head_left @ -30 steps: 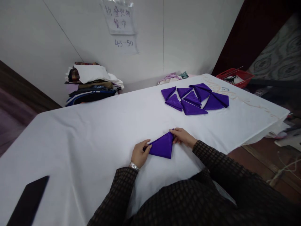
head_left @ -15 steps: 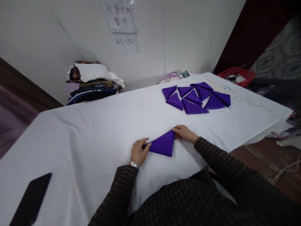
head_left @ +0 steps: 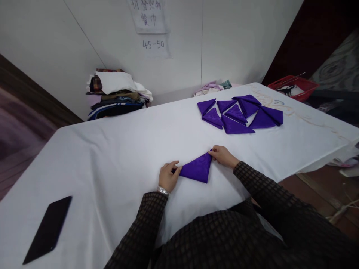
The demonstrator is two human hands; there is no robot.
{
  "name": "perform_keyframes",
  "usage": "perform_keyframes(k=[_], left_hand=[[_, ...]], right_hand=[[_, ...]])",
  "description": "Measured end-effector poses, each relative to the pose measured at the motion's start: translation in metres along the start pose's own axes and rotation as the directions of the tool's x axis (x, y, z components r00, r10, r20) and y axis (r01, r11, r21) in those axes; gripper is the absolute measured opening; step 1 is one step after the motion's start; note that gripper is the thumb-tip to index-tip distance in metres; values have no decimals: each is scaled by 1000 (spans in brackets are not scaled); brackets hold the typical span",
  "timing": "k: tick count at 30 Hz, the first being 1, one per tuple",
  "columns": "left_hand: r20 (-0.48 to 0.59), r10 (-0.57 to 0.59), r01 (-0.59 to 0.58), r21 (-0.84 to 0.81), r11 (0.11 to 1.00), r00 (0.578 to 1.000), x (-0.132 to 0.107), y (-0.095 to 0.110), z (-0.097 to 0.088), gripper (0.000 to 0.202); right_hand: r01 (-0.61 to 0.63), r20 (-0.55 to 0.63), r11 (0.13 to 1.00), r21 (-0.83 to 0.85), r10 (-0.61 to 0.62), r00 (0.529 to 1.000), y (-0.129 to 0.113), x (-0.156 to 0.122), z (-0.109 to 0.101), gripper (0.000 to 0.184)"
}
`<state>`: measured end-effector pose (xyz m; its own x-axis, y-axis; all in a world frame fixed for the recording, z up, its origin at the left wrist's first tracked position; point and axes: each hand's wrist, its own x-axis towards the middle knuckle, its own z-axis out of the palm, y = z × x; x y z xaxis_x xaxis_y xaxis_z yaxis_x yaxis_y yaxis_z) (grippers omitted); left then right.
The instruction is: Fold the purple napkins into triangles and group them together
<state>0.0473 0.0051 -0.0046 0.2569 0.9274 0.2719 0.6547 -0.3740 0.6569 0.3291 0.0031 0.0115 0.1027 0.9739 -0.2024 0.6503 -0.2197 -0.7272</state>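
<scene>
A purple cloth napkin (head_left: pixel 197 169), folded into a triangle, lies at the near side of the white-covered table (head_left: pixel 126 149). My left hand (head_left: pixel 169 176), with a silver bracelet at the wrist, pinches its left corner between thumb and fingers. At the upper right corner, my right hand (head_left: pixel 221 154) has its fingertips closed on the cloth. Farther back to the right, several folded purple napkins (head_left: pixel 238 124) lie close together in a cluster of triangles.
A black phone-like slab (head_left: pixel 49 228) lies at the table's left front. Folded clothes (head_left: pixel 117 95) are stacked behind the far edge, with more cloth (head_left: pixel 210 89) to their right. A red basket (head_left: pixel 305 89) stands beyond the back right corner. Handwritten paper (head_left: pixel 153 16) hangs on the wall.
The camera view has shifted slightly, so the scene sits a little right and higher. Both hands keep their hold on the napkin's corners, which looks the same.
</scene>
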Motion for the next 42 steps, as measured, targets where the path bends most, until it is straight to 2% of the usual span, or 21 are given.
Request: perform_keyframes(k=[3, 7, 17, 19, 21, 24, 26, 28, 34, 39, 42], left_hand=[[-3, 2, -2, 12, 1000, 1000, 0, 1, -1, 27], [-1, 12, -12, 18, 1000, 1000, 1, 0, -2, 29], [-25, 22, -20, 100, 995, 999, 2, -5, -3, 32], [-34, 31, -27, 111, 993, 999, 2, -6, -4, 32], [-46, 35, -29, 116, 993, 998, 2, -6, -4, 32], [-41, 35, -30, 117, 993, 999, 3, -8, -4, 31], [-32, 38, -34, 118, 992, 999, 4, -10, -4, 31], [-35, 46, -41, 123, 992, 998, 4, -11, -4, 32], [-54, 99, -88, 181, 980, 994, 9, -16, -12, 29], [-37, 29, -23, 138, 990, 999, 13, -22, -14, 28], [-68, 16, -7, 134, 991, 998, 14, -25, -15, 30]], right_hand=[[35, -39, 992, -125, -40, 998, -2, -2, -1, 24], [57, -87, 976, -211, -77, 993, -6, -4, -1, 22], [9, -155, 921, -388, -75, 985, -13, -9, 5, 11], [59, -176, 910, -411, -143, 974, -11, -11, 7, 13], [187, -196, 882, -432, -294, 936, -7, -10, 10, 16], [419, -162, 802, -425, -523, 837, 4, -3, 17, 23], [510, -128, 766, -390, -594, 794, 10, 2, 20, 27], [540, -132, 759, -363, -616, 777, 13, 5, 21, 27], [527, -146, 781, -337, -596, 790, 7, -5, 21, 24], [519, -181, 817, -249, -566, 804, 6, -9, 23, 22], [496, -197, 847, -191, -528, 826, 8, -7, 22, 22]])
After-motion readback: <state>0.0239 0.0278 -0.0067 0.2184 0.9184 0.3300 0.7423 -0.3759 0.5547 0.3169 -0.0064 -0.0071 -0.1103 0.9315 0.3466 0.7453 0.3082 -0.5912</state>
